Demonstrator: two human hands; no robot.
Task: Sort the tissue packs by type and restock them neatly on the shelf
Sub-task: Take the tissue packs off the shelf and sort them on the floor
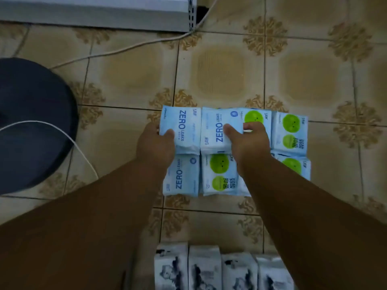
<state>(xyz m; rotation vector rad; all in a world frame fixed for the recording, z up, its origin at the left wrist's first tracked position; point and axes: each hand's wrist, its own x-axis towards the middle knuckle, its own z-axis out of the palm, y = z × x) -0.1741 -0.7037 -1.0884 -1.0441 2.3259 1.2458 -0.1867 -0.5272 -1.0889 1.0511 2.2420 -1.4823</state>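
Note:
Light-blue packs lie in a block on the tiled floor. My left hand (156,143) grips a blue ZERO LEAKS pack (184,126) at the block's far left. My right hand (247,143) grips a second ZERO LEAKS pack (215,130) right beside it, thumb on top. A third ZERO pack (181,176) lies below them. Packs with green circles (290,130) fill the right side, and one green-circle pack (222,176) lies between my wrists. A row of white packs with black ink prints (204,268) stands at the bottom edge.
A dark round object (33,122) sits at the left with a white cable (83,155) running across it and the floor. The grey metal base of a shelf (94,13) runs along the top left. Patterned beige tiles (303,80) surround the packs.

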